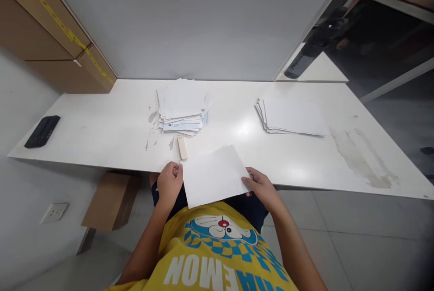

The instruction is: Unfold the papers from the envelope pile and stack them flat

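Note:
A white sheet of paper [214,177] is held over the table's front edge, slightly tilted, its upper part over the white tabletop. My left hand [170,181] pinches its left corner, fingers curled. At the sheet's right side, my right hand [260,186] grips the edge with the thumb on top. Whether it is one sheet or a few layers, I cannot tell. Just beyond my left hand lies a small cream-coloured block [182,147]. Behind that sits an uneven stack of papers [181,103], some with print. A second, neater stack of white papers [294,117] lies to the right.
The white table [230,101] meets a grey panel [196,20] at the back. A black device [43,131] lies at the far left, near cardboard boxes [91,72]. Another box [108,200] stands below the table. A dark bottle [305,58] is behind the right side.

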Tool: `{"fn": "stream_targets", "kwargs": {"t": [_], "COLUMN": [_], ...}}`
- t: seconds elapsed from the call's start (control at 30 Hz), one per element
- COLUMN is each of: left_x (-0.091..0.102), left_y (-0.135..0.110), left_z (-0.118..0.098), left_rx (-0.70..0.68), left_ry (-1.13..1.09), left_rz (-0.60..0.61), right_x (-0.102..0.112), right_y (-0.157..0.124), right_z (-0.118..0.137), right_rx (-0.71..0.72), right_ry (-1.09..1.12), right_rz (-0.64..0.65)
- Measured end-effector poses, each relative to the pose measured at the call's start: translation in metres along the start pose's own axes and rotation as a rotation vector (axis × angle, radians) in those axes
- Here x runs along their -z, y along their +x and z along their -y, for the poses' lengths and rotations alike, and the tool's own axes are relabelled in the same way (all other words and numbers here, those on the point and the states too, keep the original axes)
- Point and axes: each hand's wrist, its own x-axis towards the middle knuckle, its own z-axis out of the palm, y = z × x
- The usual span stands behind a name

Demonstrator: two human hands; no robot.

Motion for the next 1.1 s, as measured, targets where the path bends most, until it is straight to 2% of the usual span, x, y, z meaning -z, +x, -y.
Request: {"fn": "stream_targets", "kwargs": {"t": [0.17, 0.27, 0.33, 0.4, 0.47, 0.53, 0.7, 0.9, 1.0, 1.1], "left_x": [-0.002, -0.004, -0.008, -0.016, -0.024, -0.03, -0.036, -0.038, -0.038, -0.039], "left_y": [0.006, 0.008, 0.012, 0.016, 0.021, 0.023, 0.023, 0.026, 0.027, 0.026], "left_z": [-0.008, -0.007, -0.004, 0.002, 0.007, 0.011, 0.017, 0.018, 0.016, 0.016], "left_rx": [-0.023, -0.045, -0.143, -0.327, -0.505, -0.581, -0.529, -0.552, -0.557, -0.546], "left_ry": [0.187, 0.17, 0.12, 0.088, 0.084, 0.094, 0.126, 0.136, 0.132, 0.155], "left_rz": [0.045, -0.029, -0.138, -0.179, -0.135, -0.09, -0.048, -0.057, -0.111, -0.145], "right_x": [0.002, 0.004, 0.003, 0.002, 0.001, 0.0, 0.001, -0.002, 0.02, 0.08], "right_y": [0.009, 0.013, 0.015, 0.016, 0.018, 0.021, 0.028, 0.031, 0.038, 0.057], "right_z": [-0.006, -0.005, -0.003, -0.002, -0.003, -0.004, -0.004, -0.009, -0.018, -0.014], "right_rx": [0.026, 0.056, 0.076, 0.085, 0.086, 0.084, 0.065, 0.055, 0.138, 0.25], "right_ry": [0.013, 0.018, 0.015, -0.002, -0.03, -0.061, -0.072, -0.101, -0.154, -0.246], "right_rz": [0.009, -0.011, -0.027, -0.031, -0.026, -0.027, -0.017, -0.052, -0.178, -0.429]}}
